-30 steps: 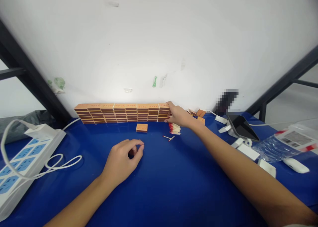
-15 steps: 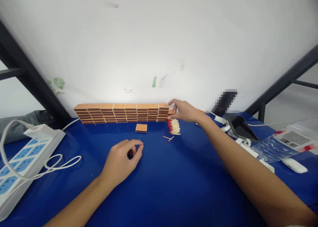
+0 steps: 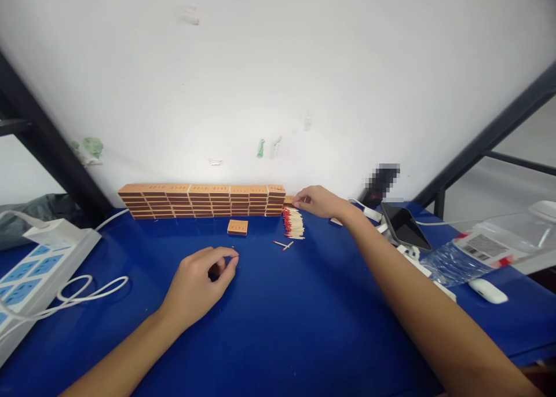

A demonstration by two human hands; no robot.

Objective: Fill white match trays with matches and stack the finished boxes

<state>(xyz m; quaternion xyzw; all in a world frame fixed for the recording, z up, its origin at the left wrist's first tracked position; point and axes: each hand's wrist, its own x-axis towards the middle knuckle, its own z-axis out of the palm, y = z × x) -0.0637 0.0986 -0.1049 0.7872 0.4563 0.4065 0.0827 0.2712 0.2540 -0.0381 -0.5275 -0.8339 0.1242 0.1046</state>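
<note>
My left hand (image 3: 195,284) rests on the blue table, thumb and forefinger tips meeting in an empty pinch. Beyond it lies a single matchbox (image 3: 237,228). A long row of stacked matchboxes (image 3: 200,203) stands against the wall. At the right end of that row, my right hand (image 3: 319,201) has its thumb and forefinger drawn close together beside a low matchbox (image 3: 288,200). What the fingertips hold, if anything, is too small to make out. Just below them is a pile of red-tipped matches (image 3: 294,223), with two loose matches (image 3: 283,245) crossed in front.
A white power strip (image 3: 52,263) with a looped white cable (image 3: 98,291) is at the left. To the right are a phone (image 3: 405,226), a clear plastic package (image 3: 469,255) and a white rounded case (image 3: 488,291). The wall (image 3: 243,84) bounds the back.
The whole view has shifted, so things appear further left. My right thumb and forefinger have closed together and drawn back from the end of the stack. My left hand keeps its pinch.
</note>
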